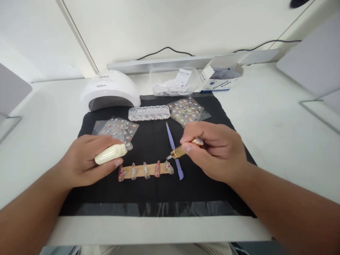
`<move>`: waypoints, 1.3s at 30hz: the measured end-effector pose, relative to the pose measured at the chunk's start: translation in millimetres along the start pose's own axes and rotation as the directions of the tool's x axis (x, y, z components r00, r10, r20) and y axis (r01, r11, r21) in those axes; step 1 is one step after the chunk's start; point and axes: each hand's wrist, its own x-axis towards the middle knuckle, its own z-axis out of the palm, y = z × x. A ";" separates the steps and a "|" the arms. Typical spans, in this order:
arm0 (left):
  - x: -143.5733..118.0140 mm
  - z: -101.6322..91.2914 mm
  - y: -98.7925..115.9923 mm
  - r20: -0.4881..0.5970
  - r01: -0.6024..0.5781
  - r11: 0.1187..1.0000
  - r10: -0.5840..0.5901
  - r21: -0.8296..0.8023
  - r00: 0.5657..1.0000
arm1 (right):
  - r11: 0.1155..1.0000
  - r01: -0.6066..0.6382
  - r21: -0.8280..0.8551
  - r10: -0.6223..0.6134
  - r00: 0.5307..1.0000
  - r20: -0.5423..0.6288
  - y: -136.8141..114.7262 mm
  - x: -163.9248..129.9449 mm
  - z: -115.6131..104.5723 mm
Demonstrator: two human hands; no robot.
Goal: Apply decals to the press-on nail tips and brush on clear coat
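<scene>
My left hand (90,159) is closed around a cream nail polish bottle (111,154), tilted with its neck to the right. In my right hand (212,148) is a nail polish brush (179,151) with a gold cap, pinched between thumb and fingers. Its bristles reach down to the rightmost false nail (169,167); whether they touch it I cannot tell. Several decorated false nails sit in a row on a tan strip (139,170), some clear, some pinkish. Purple tweezers (171,141) lie just right of the row, partly behind the brush.
A white nail lamp (111,86) stands at the back left. Behind the nails are a rhinestone case (149,113) and sticker sheets (188,109), with more sticker sheets (119,128) near my left hand. A clear tub (156,76) and an alcohol pad box (220,79) stand behind the black mat (148,196).
</scene>
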 end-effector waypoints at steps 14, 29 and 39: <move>1.1 -0.6 0.4 0.016 -0.010 1.000 0.010 -0.002 1.000 | 0.997 0.013 0.075 -0.022 0.992 0.121 -1.1 2.0 -4.5; 1.2 -0.1 0.5 0.020 -0.011 1.000 0.012 -0.008 1.000 | 0.997 -0.023 0.078 0.023 1.000 -0.003 1.5 -0.4 -5.5; 0.6 -0.4 0.9 0.032 -0.006 1.000 0.006 -0.002 0.999 | 0.997 -0.070 -0.027 0.071 0.997 0.026 -0.6 2.7 -5.7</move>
